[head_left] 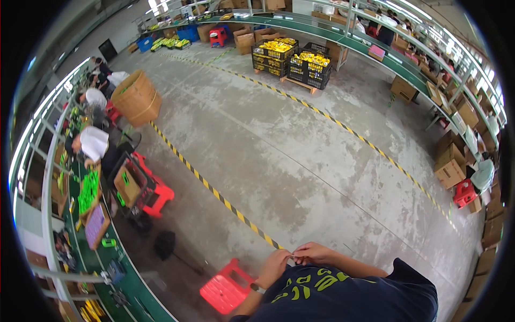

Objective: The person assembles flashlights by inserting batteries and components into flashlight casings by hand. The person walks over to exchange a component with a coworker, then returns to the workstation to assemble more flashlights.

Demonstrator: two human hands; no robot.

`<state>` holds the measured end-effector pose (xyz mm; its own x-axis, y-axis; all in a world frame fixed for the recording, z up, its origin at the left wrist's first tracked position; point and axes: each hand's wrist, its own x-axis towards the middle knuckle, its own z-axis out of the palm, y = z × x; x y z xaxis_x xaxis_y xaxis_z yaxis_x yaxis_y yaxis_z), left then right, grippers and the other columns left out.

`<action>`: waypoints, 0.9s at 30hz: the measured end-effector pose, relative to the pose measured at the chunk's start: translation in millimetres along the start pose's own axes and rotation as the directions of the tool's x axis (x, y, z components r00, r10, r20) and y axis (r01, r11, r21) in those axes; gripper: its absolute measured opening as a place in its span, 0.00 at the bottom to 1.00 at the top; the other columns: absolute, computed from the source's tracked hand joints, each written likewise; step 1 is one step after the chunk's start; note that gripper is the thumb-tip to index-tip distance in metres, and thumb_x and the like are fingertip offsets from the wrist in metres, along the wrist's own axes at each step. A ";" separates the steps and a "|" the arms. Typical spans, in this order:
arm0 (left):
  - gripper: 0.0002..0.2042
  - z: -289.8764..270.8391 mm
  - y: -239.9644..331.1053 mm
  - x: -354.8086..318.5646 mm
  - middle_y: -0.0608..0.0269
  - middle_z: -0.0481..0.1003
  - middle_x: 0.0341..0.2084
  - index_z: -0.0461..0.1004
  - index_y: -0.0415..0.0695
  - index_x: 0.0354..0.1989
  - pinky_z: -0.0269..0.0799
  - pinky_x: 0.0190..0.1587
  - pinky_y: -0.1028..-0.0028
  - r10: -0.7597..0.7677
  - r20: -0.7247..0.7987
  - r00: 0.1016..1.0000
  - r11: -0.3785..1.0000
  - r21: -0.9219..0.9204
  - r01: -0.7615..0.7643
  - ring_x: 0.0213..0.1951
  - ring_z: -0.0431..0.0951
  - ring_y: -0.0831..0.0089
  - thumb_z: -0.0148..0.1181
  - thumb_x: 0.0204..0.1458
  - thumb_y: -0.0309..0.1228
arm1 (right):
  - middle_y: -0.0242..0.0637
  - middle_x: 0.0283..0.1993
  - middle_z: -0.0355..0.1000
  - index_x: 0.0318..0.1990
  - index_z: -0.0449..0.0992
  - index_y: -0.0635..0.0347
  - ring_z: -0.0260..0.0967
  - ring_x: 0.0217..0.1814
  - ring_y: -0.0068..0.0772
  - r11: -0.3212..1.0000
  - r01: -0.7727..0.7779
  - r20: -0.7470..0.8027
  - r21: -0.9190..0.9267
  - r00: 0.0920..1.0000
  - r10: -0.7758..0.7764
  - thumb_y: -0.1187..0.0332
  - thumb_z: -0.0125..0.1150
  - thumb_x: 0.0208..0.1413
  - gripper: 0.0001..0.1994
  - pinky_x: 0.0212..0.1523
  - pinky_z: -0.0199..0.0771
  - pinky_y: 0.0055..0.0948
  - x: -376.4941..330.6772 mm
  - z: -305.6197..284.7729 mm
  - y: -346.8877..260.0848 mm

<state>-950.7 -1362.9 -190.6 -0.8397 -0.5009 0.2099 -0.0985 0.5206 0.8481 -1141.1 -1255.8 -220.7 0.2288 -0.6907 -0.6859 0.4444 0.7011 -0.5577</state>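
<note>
Head view has your left hand (pixel 275 266) and right hand (pixel 313 253) meeting fingertip to fingertip before your dark shirt (pixel 354 295), seemingly mid-handling; I cannot tell whether they pinch a tiny piece there, or what is done or left. Concrete floor (pixel 279 177) with striped tape (pixel 204 182) spreads ahead; a red stool (pixel 221 291) stands left, near a green workbench (pixel 126 263).

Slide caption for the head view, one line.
Left hand and right hand close together by a dark shirt; red stool and green bench at left.
</note>
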 end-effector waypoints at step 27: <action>0.15 -262.6 -662.5 694.1 0.46 0.78 0.29 0.79 0.42 0.34 0.73 0.41 0.58 -0.792 -0.258 0.554 0.523 0.183 0.833 0.35 0.79 0.52 0.59 0.53 0.43 | 0.36 0.34 0.78 0.44 0.79 0.65 0.75 0.33 0.25 0.979 0.198 -0.428 -0.052 0.881 -0.200 0.71 0.63 0.55 0.11 0.34 0.78 0.24 532.6 -417.5 -858.4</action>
<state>-1328.0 -2237.0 -478.9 -0.2492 -0.8681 -0.4294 -0.8484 -0.0181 0.5290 -1762.4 -2151.4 -302.4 -0.2585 -0.6731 -0.6929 0.4355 0.5590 -0.7056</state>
